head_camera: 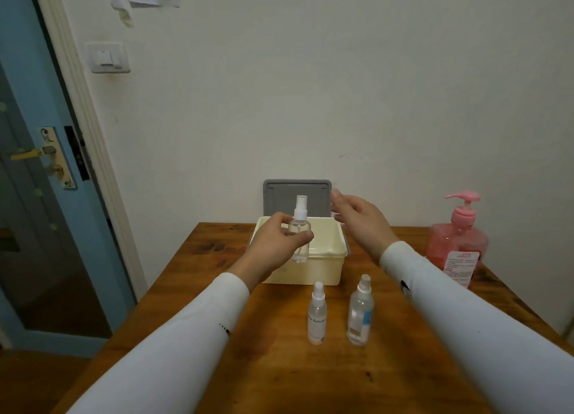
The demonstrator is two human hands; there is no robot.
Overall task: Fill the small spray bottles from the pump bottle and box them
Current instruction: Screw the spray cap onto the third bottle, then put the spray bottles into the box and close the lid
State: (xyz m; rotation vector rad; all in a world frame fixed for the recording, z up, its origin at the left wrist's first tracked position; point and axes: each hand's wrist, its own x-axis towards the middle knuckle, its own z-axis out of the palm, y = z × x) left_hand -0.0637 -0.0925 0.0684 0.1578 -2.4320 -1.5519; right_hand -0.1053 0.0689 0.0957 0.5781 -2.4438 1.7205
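Clear spray bottle [299, 233], white nozzle, upright, pinched by left hand [276, 242].

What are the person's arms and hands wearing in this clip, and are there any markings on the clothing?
Both arms are in long white sleeves that end at the wrists. The left sleeve has a small dark mark near mid-forearm; the right sleeve carries a small black mark too, too small to read. The left hand and right hand are bare: no gloves or jewellery visible.
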